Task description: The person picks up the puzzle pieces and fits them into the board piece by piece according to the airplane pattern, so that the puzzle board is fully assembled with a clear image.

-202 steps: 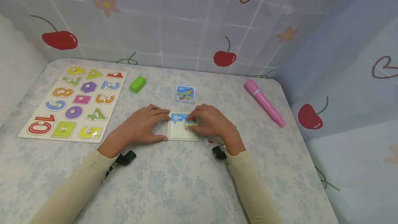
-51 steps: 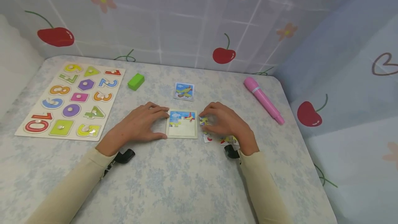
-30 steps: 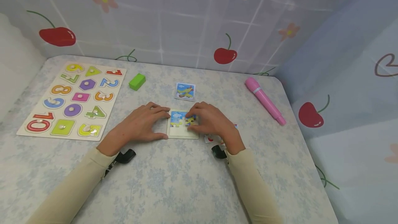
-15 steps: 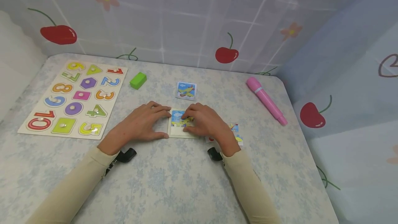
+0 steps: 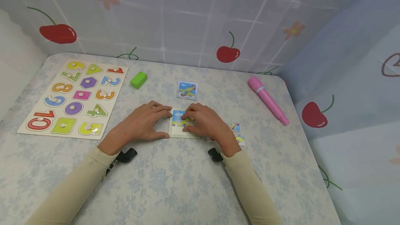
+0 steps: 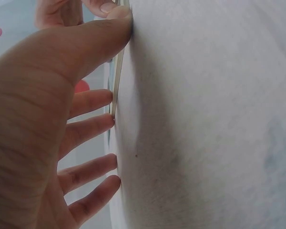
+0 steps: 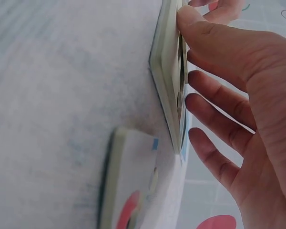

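Observation:
A small pale jigsaw tray lies on the table between both hands, with sky and yellow aeroplane pieces in its upper part. My left hand touches the tray's left side, thumb at the near corner and fairly straight fingers at the far one. Over the tray's right half, my right hand pinches a jigsaw piece between thumb and fingers, mostly hidden by them. In the right wrist view, that hand's thumb is at the edge of the tray. Loose pieces lie beside the right wrist, partly covered by it.
A picture card of an aeroplane lies behind the tray. Further left are a green block and a number and shape peg board. A pink toy microphone lies at the right. A patterned curtain stands behind the table.
The right hand took a yellow piece from the tray's right and brought it left onto the tray, against the placed pieces. More pieces sit in the tray. The left hand stays put.

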`<state>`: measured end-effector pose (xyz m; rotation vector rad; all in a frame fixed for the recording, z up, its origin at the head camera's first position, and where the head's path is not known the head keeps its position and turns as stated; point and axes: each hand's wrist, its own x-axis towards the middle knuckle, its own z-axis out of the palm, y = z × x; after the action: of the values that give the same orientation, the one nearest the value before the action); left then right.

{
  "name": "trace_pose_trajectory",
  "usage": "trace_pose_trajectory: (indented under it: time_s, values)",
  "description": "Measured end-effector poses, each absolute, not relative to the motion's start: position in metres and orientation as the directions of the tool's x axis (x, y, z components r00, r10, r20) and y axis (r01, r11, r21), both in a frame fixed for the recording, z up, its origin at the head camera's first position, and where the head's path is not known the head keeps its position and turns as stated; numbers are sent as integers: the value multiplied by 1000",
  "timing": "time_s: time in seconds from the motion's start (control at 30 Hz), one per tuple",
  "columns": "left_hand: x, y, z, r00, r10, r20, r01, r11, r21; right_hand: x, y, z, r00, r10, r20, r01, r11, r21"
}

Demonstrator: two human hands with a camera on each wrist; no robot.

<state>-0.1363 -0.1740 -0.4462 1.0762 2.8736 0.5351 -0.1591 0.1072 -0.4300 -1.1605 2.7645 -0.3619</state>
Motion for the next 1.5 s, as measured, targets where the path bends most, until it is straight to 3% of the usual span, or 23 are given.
trace_pose_trajectory:
  time_s: [0.6, 0.9, 1.5]
  values:
    - [-136, -174, -446, -768, 635, 80, 621, 709, 335, -161, 109, -431, -701, -713, 4, -672, 659, -336]
    - [-135, -173, -446, -768, 635, 82, 620, 705, 344, -161, 124, -423, -772, -635, -41, -571, 719, -395]
    - [-135, -173, -447, -771, 631, 84, 619, 712, 332, -161, 171, -420, -826, -563, -30, -503, 761, -410]
